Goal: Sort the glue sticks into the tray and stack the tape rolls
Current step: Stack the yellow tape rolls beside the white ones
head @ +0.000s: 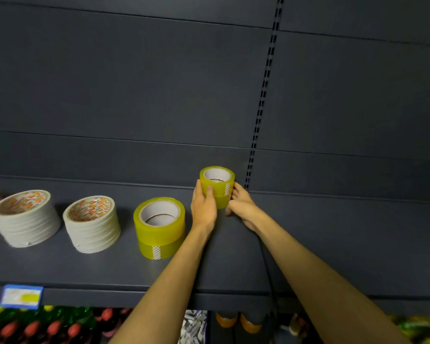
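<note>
Tape rolls are what I'm handling: a small yellow stack [217,187] of two stands near the back edge of the shelf [114,266], close to the slotted upright [258,115]. My left hand [204,207] cups its left side, thumb laid up against the wall of the rolls; my right hand [242,204] presses in from the right, fingertips on the lower roll. Both hands are partly curled round the stack, neither closed tight.

Toward the left end of the shelf sit a wider yellow stack [160,227], also two rolls high, and two white stacks [92,224] [25,218] of thin rolls. I see no glue sticks or tray on this shelf; below its front edge hang a price label [21,296] and goods I can't make out clearly.

I'd judge these rolls light, rigid round their cardboard cores, and smooth on the outside, so the upper one could slide off the lower if I push unevenly. Best hold is on opposite sides of the walls, squeezing both rolls together, or with fingers hooked inside the core. The stack looks squared up; what's left seems only minor aligning.
</note>
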